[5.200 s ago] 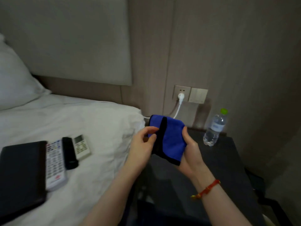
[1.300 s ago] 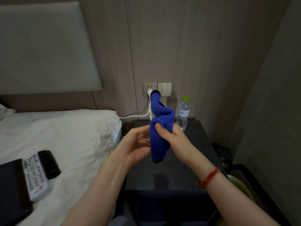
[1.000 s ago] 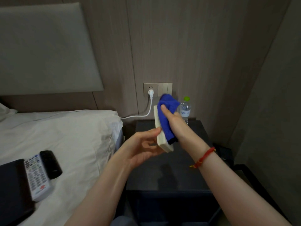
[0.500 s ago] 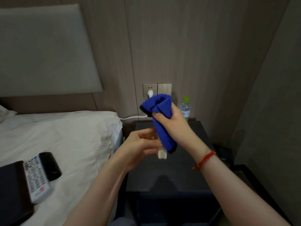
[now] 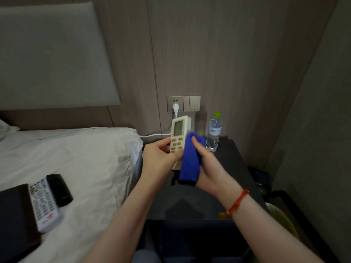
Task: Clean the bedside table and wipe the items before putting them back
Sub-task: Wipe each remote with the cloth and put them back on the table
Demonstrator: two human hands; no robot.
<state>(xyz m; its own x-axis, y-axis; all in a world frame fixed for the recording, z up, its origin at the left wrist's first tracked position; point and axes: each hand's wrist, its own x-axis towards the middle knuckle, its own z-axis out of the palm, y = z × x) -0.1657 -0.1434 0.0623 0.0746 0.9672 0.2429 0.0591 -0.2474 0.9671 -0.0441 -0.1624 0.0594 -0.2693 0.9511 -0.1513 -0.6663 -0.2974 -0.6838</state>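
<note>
Nearest, low at the left on the white bed (image 5: 79, 160): a flat black folder (image 5: 15, 221), then a grey TV remote (image 5: 44, 204) and a small black remote (image 5: 59, 189) side by side. Above the dark bedside table (image 5: 224, 186), close together, the left hand (image 5: 160, 158) gripping the lower half of a cream air-conditioner remote (image 5: 178, 136), held upright with screen and buttons facing the camera; the right hand (image 5: 209, 168), red cord bracelet (image 5: 236, 204) at the wrist, clutching a blue cloth (image 5: 190, 160) pressed to the remote's right side. Farther back on the table's rear edge, a water bottle (image 5: 213, 132) with a green cap, upright. Behind, on the wall, a socket (image 5: 175, 103) with a white plug (image 5: 175, 108) and cable, switches beside it.
</note>
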